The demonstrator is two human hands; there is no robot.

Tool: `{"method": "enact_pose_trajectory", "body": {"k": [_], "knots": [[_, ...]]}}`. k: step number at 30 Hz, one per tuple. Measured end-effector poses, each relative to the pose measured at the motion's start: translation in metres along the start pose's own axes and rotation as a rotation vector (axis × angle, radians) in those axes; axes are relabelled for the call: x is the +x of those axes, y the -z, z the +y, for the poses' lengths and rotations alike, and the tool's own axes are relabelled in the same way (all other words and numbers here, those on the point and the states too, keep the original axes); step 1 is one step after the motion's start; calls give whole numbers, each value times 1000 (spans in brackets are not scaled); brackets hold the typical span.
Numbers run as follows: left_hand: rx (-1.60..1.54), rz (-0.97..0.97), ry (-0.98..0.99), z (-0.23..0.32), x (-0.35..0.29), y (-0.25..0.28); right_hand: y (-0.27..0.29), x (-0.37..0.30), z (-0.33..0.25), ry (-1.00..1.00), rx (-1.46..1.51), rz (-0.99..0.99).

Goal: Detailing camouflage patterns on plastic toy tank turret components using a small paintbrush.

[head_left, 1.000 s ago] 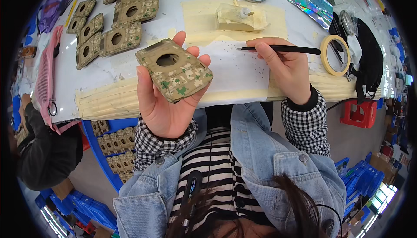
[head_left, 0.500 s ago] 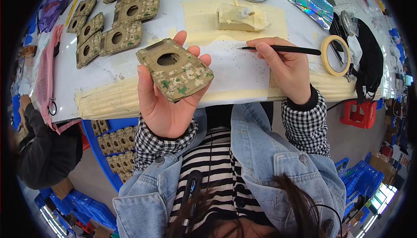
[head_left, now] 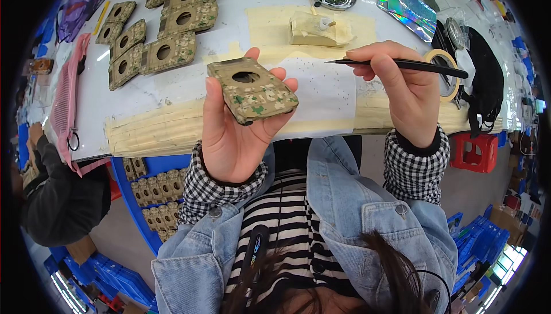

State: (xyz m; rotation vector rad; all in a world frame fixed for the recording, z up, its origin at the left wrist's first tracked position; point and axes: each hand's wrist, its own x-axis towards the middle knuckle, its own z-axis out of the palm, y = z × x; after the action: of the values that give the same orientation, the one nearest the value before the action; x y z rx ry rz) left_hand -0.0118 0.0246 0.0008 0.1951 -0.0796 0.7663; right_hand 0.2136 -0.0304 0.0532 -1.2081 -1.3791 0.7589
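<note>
Left hand [head_left: 235, 147] gripped camouflage case [head_left: 261, 94] between fingers [head_left: 213, 102], holed face up. Right hand [head_left: 410, 96] pinched black tweezers [head_left: 425, 66] — tips left of fingers, above speckled white paper [head_left: 327, 99]. More cases [head_left: 182, 50] lay on tabletop [head_left: 232, 4], left of left fingers.

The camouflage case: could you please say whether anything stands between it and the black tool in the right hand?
Only the fingertips of the left hand, raised past the right edge of the case, partly stand between it and the tool in the right hand; nothing else visible does.
</note>
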Motion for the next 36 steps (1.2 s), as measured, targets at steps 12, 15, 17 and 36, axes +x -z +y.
{"method": "enact_pose_trajectory", "body": {"k": [12, 15, 17, 36], "knots": [[110, 196, 61, -10, -2, -16, -22, 21, -44, 208, 63, -343], [162, 246, 72, -11, -3, -21, -25, 27, -44, 251, 29, -398], [161, 231, 67, -11, -3, -21, -26, 29, -44, 281, 13, -418], [197, 204, 37, -9, -5, -17, -35, 24, -47, 134, 44, -349]]}}
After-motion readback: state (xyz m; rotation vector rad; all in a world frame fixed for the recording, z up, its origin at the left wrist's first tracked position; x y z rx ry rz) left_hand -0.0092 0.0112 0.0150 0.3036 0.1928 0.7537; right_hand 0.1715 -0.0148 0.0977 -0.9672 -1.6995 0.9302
